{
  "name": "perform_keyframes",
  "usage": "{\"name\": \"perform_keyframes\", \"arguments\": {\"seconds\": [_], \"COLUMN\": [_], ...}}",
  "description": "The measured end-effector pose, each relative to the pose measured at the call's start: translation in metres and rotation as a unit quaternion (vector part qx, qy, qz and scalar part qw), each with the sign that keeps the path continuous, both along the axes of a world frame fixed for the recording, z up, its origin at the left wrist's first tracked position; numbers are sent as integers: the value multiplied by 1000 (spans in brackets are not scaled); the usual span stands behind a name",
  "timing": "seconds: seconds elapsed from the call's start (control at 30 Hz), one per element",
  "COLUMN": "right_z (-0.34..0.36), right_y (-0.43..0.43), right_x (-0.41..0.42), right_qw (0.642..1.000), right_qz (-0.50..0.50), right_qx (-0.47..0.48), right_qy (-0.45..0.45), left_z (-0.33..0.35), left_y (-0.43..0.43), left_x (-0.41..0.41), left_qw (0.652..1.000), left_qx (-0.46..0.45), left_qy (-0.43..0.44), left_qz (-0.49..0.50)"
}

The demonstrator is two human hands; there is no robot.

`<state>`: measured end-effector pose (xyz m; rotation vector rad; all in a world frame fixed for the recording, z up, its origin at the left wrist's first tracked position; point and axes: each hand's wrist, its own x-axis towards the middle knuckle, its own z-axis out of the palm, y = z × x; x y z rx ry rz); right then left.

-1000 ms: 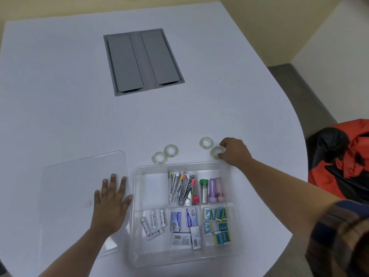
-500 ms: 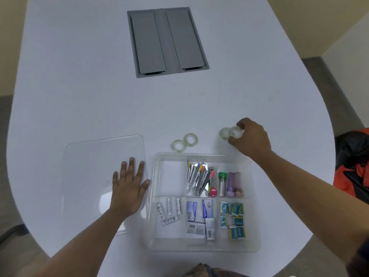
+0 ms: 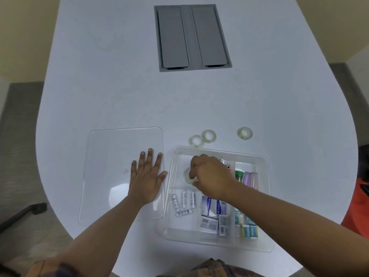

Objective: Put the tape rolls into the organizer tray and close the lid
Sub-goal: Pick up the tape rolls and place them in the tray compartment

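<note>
Clear plastic lid (image 3: 111, 156) lies flat under my left hand (image 3: 146, 179), fingers spread, palm down. Just right of it the organizer tray (image 3: 263, 196) is open. My right hand (image 3: 209, 176) is inside its far-left compartment, fingertips pinching a tape roll (image 3: 187, 174). Past my right fingers, outside the tray: two touching tape rolls (image 3: 202, 137) and, further right, a lone tape roll (image 3: 244, 133) on the white table (image 3: 119, 86). Batteries (image 3: 184, 201) sit nearer me.

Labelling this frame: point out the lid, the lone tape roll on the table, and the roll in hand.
lid (image 3: 111, 156), head view, bare clear panel.
lone tape roll (image 3: 244, 133), head view, on its ring.
held tape roll (image 3: 187, 174), head view, rim showing left of the right hand's fingers.
</note>
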<state>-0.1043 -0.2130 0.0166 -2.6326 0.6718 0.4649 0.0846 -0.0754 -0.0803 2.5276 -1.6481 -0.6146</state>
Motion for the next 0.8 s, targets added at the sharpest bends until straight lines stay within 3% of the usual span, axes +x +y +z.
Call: {"name": "perform_keyframes", "arguments": {"seconds": [0.17,0.53,0.7,0.8], "right_z": [-4,-12,-7,3], "right_y": [3,4,-11,-34], "right_x": [11,16,8,0], "right_qw": [991,989,998,991], "right_qz": [52,69,-13,-93], "right_qx": [-81,-66,58,76], "right_qy": [88,115,26,-51], "left_z": [-1,-4,-5,-5], "left_y": [1,1,1,1], "left_x": [0,1,1,1], "left_qw": [1000,1000,1000,1000], "left_qx": [-14,-16,-11,-5], "left_qy": [1,-3,-7,-11], "left_qz": [-2,0,-3,-5]}}
